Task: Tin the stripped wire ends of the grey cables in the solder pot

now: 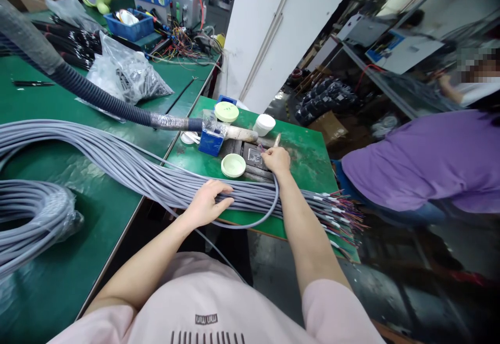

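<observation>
My right hand (pixel 278 160) pinches the end of a grey cable (pixel 276 193), whose thin coloured wires (pixel 261 148) stick out past the fingertips. Those wires are above a shiny square in a dark metal block that looks like a solder pot (pixel 254 156). From this hand the cable loops down in front of the bench and back left. My left hand (pixel 209 202) lies on a thick bundle of grey cables (pixel 172 183), thumb and fingers apart. At the right end of the bundle, stripped coloured wires (pixel 339 211) fan out. A pale round dish (pixel 233 166) sits between my hands.
A corrugated hose (pixel 109 105) reaches over the green bench, its pale nozzle (pixel 242 134) near the pot. Behind stand a pale green tub (pixel 226 111) and a white tub (pixel 264 124). Left are a cable coil (pixel 35 219) and a plastic bag (pixel 125 76). A person in purple (pixel 422 162) is at right.
</observation>
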The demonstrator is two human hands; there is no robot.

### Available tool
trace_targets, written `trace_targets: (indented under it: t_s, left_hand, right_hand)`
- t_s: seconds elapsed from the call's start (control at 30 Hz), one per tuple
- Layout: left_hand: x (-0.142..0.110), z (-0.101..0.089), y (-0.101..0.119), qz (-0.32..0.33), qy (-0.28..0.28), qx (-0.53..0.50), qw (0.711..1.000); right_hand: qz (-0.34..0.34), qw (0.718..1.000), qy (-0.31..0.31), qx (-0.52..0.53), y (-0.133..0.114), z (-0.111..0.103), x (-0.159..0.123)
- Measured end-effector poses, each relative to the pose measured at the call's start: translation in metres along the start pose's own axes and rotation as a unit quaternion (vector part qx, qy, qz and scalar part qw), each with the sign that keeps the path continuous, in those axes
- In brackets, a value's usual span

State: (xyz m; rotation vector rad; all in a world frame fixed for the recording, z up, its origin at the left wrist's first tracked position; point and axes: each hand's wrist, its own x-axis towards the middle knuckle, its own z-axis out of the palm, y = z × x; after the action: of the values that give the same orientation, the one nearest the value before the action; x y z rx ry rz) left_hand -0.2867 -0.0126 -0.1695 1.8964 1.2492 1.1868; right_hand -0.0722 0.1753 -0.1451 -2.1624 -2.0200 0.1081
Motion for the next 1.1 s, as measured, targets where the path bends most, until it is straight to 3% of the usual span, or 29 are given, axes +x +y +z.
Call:
trace_targets:
  t_s: [0.5,0.67,0.83,0.9,1.03,1.1]
  left_hand:
    - [0.000,-0.001,0.003,-0.001,0.007,0.001,1.000]
    - [0.000,0.000,0.001,0.004,0.009,-0.001,1.000]
    - [0.000,0.000,0.000,-0.001,0.005,-0.001,1.000]
    - [0.000,0.000,0.000,-0.002,0.002,0.000,1.000]
    - [0.000,0.001,-0.001,-0.004,0.004,-0.006,1.000]
    - [0.000,0.001,-0.002,-0.005,0.006,-0.006,1.000]
  right_hand:
    - [-0.014,1.000,0.008,0.024,0.005,0.011,0.007]
    - [-0.015,0.996,0.033,0.079,0.007,0.001,-0.001]
    - [-0.047,0.982,0.073,0.168,0.011,-0.017,-0.031]
    - [-0.063,0.964,0.089,0.244,0.010,-0.023,-0.049]
    - [-0.086,0.882,0.112,0.449,0.002,-0.037,-0.090]
    - [-0.090,0.859,0.106,0.492,-0.005,-0.044,-0.108]
